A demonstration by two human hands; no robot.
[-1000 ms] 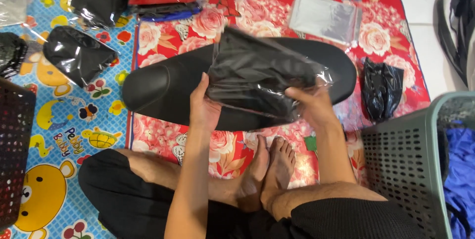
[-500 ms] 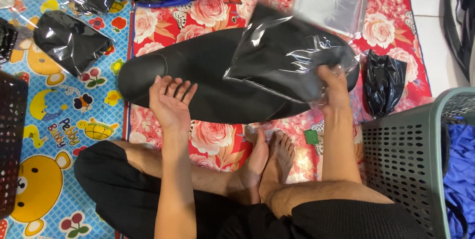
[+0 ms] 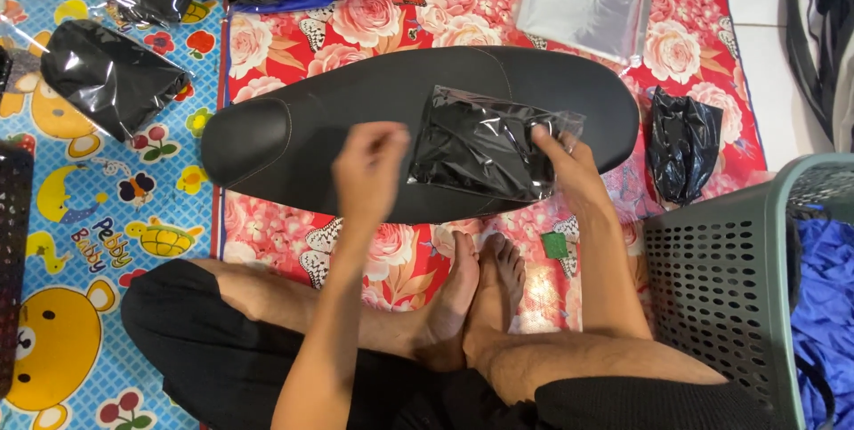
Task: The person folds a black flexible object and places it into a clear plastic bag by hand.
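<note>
The clear bag of black fabric (image 3: 485, 152) was pinched at its corner by the right hand (image 3: 569, 168) upon the black cushion (image 3: 302, 128). The left hand (image 3: 366, 168), fingers loosely curled and holding nothing, was best laid flat to press the air out.

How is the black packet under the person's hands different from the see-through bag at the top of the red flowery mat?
The black packet is filled with dark folded material; the see-through bag looks flat and empty. The packet lies on the long black cushion, with the right hand pressing its edge; the see-through bag lies on the mat, untouched. Both are shiny clear plastic.
</note>
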